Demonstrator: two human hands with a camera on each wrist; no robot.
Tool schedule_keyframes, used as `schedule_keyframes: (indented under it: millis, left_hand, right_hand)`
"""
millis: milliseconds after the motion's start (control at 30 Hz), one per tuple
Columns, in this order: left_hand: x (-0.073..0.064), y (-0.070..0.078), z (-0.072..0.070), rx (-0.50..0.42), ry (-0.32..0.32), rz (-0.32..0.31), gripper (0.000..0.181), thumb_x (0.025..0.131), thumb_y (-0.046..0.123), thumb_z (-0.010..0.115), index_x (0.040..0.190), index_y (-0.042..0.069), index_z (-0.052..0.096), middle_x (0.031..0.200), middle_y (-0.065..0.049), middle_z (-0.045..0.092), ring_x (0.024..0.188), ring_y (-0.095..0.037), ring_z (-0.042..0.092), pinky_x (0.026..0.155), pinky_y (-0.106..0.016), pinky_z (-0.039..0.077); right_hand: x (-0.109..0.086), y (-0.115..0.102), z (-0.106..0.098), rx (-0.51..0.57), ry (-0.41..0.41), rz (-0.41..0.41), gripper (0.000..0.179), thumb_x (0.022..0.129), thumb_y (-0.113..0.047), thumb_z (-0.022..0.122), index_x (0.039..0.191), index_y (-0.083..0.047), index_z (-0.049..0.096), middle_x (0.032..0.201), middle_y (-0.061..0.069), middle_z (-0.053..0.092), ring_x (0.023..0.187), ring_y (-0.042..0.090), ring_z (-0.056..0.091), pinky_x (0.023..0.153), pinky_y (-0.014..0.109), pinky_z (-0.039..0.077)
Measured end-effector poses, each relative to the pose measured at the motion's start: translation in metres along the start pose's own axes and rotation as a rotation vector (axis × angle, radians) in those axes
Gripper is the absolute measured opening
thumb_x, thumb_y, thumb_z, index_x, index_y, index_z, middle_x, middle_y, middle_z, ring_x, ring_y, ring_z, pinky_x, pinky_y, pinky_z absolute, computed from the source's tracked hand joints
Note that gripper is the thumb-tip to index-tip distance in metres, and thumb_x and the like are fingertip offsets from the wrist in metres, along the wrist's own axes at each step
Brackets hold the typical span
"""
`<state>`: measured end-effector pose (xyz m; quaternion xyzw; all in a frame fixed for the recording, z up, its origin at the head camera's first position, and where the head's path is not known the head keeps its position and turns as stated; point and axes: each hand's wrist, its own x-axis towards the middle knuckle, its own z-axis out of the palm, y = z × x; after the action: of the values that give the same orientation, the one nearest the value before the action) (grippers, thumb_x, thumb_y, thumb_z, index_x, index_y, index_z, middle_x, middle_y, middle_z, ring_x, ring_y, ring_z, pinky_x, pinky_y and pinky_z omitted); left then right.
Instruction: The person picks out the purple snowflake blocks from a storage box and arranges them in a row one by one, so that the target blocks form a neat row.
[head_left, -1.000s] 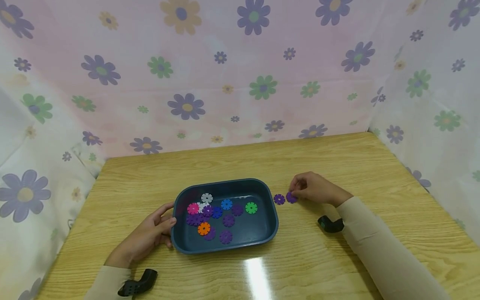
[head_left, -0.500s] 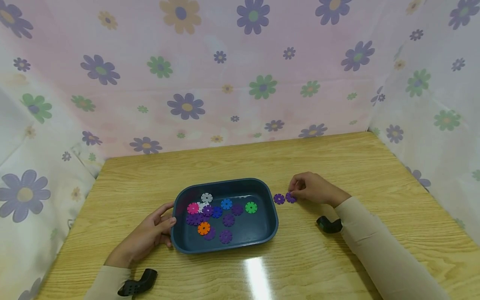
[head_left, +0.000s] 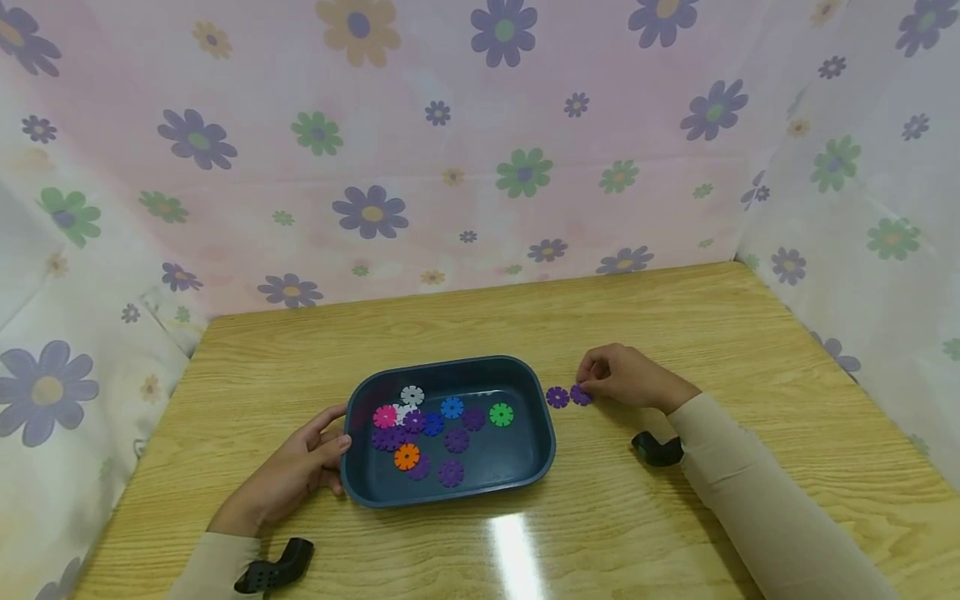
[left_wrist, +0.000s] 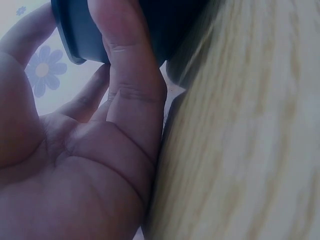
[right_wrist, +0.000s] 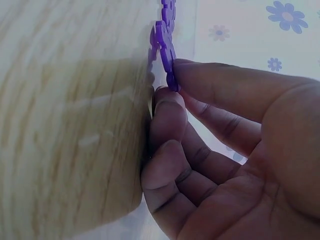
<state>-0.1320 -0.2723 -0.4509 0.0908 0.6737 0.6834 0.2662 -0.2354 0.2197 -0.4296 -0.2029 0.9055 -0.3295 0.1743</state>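
My right hand (head_left: 633,379) pinches a purple snowflake disc (head_left: 580,395) between thumb and fingers, low over the table to the right of the tray. Another purple snowflake disc (head_left: 557,397) lies at its left edge; whether they are joined, I cannot tell. Seen from the right wrist, the held disc (right_wrist: 163,44) is tilted edge-on, with its neighbour (right_wrist: 170,11) beyond it. My left hand (head_left: 288,467) holds the left end of a dark blue tray (head_left: 536,475). In the left wrist view a finger (left_wrist: 131,65) rests against the outside of the tray wall (left_wrist: 80,30).
Inside the tray lie loose snowflake discs: several purple ones (head_left: 451,473), a green one (head_left: 501,415), an orange one (head_left: 407,457), a pink one (head_left: 385,417), plus blue and white ones. Flowered cloth (head_left: 450,125) surrounds the wooden table (head_left: 637,533) at the back and sides.
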Motion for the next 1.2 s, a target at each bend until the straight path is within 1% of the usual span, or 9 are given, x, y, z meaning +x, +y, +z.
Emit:
schedule_keyframes:
  millis: [300, 500, 733, 900, 1000, 1067, 1133, 1200]
  left_hand:
    - [0.002, 0.003, 0.001, 0.023, 0.02, -0.016, 0.063, 0.108, 0.02, 0.045, 0.157, 0.004, 0.009, 0.114, -0.001, 0.067, 0.076, -0.012, 0.067, 0.065, -0.029, 0.06]
    - [0.002, 0.0, 0.001, 0.013, 0.024, -0.017, 0.062, 0.108, 0.019, 0.046, 0.157, 0.004, 0.011, 0.115, -0.001, 0.067, 0.077, -0.013, 0.067, 0.065, -0.03, 0.06]
    - [0.001, 0.0, -0.001, 0.021, 0.015, 0.004, 0.058, 0.108, 0.019, 0.046, 0.156, 0.006, 0.016, 0.114, -0.002, 0.067, 0.077, -0.012, 0.066, 0.065, -0.029, 0.059]
    - [0.001, 0.0, -0.002, 0.013, 0.011, 0.011, 0.057, 0.108, 0.018, 0.046, 0.156, 0.007, 0.017, 0.114, -0.001, 0.067, 0.076, -0.012, 0.067, 0.064, -0.028, 0.059]
    - [0.001, -0.001, -0.001, 0.012, 0.01, 0.012, 0.057, 0.108, 0.018, 0.046, 0.156, 0.007, 0.017, 0.113, -0.002, 0.068, 0.076, -0.012, 0.067, 0.064, -0.028, 0.059]
    - [0.002, -0.002, -0.001, 0.008, 0.008, 0.01, 0.058, 0.108, 0.018, 0.046, 0.157, 0.007, 0.017, 0.112, -0.002, 0.068, 0.077, -0.012, 0.067, 0.064, -0.028, 0.059]
    - [0.002, -0.002, -0.001, 0.008, 0.008, 0.012, 0.058, 0.108, 0.018, 0.046, 0.157, 0.007, 0.017, 0.111, -0.002, 0.068, 0.076, -0.011, 0.067, 0.065, -0.028, 0.059]
    - [0.001, -0.002, -0.002, 0.005, 0.01, 0.014, 0.058, 0.108, 0.018, 0.046, 0.156, 0.007, 0.017, 0.111, -0.002, 0.068, 0.077, -0.011, 0.067, 0.064, -0.028, 0.059]
  right_hand:
    - [0.0, -0.002, -0.001, -0.014, 0.004, -0.007, 0.004, 0.096, -0.013, 0.066, 0.097, -0.01, 0.069, 0.086, 0.003, 0.067, 0.077, 0.015, 0.057, 0.072, 0.031, 0.048]
    - [0.001, 0.001, 0.0, -0.009, -0.007, -0.007, 0.004, 0.096, -0.013, 0.066, 0.096, -0.012, 0.07, 0.085, 0.002, 0.067, 0.077, 0.016, 0.058, 0.071, 0.03, 0.049]
    - [0.003, 0.002, 0.0, -0.014, -0.011, 0.0, 0.005, 0.096, -0.011, 0.064, 0.097, -0.012, 0.069, 0.085, 0.002, 0.067, 0.077, 0.016, 0.058, 0.071, 0.031, 0.05]
    - [0.002, 0.001, 0.0, -0.002, -0.016, 0.011, 0.006, 0.098, -0.015, 0.064, 0.099, -0.011, 0.069, 0.087, 0.002, 0.068, 0.077, 0.017, 0.058, 0.07, 0.031, 0.049]
    - [0.0, -0.002, -0.001, 0.005, -0.005, 0.019, 0.01, 0.099, -0.02, 0.064, 0.098, -0.011, 0.068, 0.086, 0.003, 0.067, 0.076, 0.017, 0.058, 0.068, 0.031, 0.05]
    - [-0.002, -0.006, -0.002, 0.004, 0.02, 0.007, 0.014, 0.1, -0.023, 0.063, 0.099, -0.01, 0.067, 0.085, 0.004, 0.067, 0.074, 0.017, 0.059, 0.066, 0.031, 0.05]
    - [-0.005, -0.013, -0.003, 0.005, 0.056, -0.022, 0.018, 0.101, -0.026, 0.061, 0.1, -0.009, 0.067, 0.087, 0.005, 0.068, 0.076, 0.018, 0.06, 0.067, 0.03, 0.051]
    - [-0.007, -0.024, -0.004, 0.019, 0.085, -0.071, 0.021, 0.102, -0.029, 0.06, 0.102, -0.01, 0.067, 0.09, 0.006, 0.068, 0.078, 0.019, 0.062, 0.068, 0.03, 0.052]
